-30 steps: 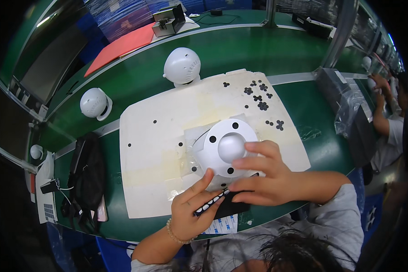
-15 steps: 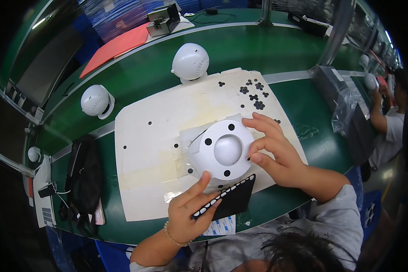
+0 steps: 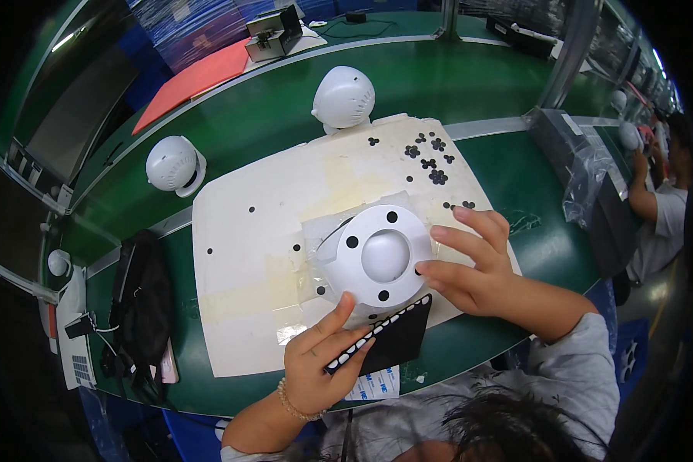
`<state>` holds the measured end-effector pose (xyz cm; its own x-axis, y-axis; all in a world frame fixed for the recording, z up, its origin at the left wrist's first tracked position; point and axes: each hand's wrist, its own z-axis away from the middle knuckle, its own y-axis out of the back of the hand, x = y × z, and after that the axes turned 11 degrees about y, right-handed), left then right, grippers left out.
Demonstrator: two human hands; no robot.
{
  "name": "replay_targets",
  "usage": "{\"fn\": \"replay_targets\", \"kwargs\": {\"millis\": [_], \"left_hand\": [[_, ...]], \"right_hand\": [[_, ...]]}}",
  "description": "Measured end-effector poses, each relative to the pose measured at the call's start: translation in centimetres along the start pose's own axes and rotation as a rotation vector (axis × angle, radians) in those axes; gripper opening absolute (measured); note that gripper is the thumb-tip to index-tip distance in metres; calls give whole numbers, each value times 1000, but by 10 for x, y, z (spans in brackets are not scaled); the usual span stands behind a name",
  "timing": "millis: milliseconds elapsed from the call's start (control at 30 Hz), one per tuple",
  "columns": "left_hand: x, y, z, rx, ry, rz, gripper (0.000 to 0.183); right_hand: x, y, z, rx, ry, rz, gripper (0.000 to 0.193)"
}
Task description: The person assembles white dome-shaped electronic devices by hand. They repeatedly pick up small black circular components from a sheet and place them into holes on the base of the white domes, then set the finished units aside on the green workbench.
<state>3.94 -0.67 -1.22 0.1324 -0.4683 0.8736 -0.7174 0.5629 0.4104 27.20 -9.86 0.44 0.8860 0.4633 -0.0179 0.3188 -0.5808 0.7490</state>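
Observation:
A rounded white device [image 3: 339,271] lies base up on foam wrap. Its ring-shaped base [image 3: 369,281] has a round recess in the middle and several black round pads [image 3: 383,296]. My left hand [image 3: 316,362] grips a black sheet [image 3: 396,339] edged with a row of white ovals; one raised finger touches the base's lower left. My right hand [image 3: 477,266] is open at the base's right side. Its thumb tip rests on a pad at the right rim, partly hidden, with the other fingers spread.
Beneath the device lies a cream board [image 3: 246,308] with scattered black pads [image 3: 437,177]. Two more white devices [image 3: 344,98] stand behind it. A black bag [image 3: 142,308] is at left, a grey box [image 3: 577,177] at right. Another person [image 3: 662,200] works at far right.
My right hand has dropped slightly, its fingers spreading; the black pad at its thumb now sits on the base's right rim. The two white devices behind have shifted right. My left hand is nearly still.

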Motion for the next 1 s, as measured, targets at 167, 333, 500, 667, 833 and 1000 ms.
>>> {"fn": "replay_targets", "kwargs": {"millis": [167,333,500,667,833,1000], "left_hand": [[0,1,-2,-22,-14,4,20],[-2,7,-3,-38,-52,67,18],[-3,12,-4,-32,-73,77,18],[-2,19,-5,-64,-65,85,19],[-3,18,-7,-110,3,118,19],[-1,17,-8,-130,16,85,21]], "right_hand": [[-1,-12,-5,197,-615,-792,33],[17,-16,-10,166,-947,-1371,25],[92,5,-16,337,-937,-1109,21],[181,-38,-5,14,-415,490,19],[244,-47,31,-234,-579,513,19],[220,-63,4,-352,-598,383,29]]}}
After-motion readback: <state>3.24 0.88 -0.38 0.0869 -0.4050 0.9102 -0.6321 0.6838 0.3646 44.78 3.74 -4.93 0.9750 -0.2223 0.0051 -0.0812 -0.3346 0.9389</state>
